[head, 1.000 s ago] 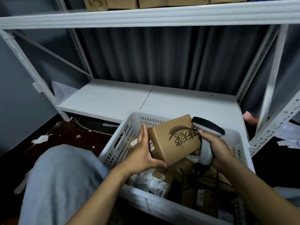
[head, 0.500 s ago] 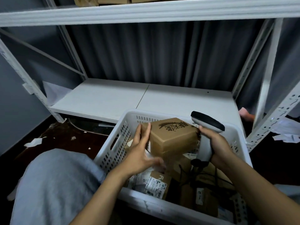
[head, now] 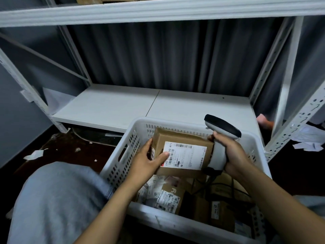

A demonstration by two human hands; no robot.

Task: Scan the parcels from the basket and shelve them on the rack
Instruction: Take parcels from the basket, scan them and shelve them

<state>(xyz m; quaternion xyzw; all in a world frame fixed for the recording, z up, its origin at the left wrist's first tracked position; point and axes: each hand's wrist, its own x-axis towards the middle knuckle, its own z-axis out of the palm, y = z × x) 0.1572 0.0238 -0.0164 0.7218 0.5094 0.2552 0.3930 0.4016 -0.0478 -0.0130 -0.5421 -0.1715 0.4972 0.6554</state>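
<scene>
A: Where is the parcel (head: 182, 152) kept?
B: It is held above the white basket (head: 133, 138), label side up, by the left hand (head: 146, 162) at 9 o'clock of it.
A: And the right hand (head: 232, 152)?
B: It is closed around the scanner (head: 219, 138), at 3 o'clock of the parcel. The rack shelf (head: 123, 106) is seen at 12 o'clock.

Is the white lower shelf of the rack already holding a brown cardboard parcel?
No, the white lower shelf lies bare, and the brown cardboard parcel sits in the left hand above the white plastic basket.
</scene>
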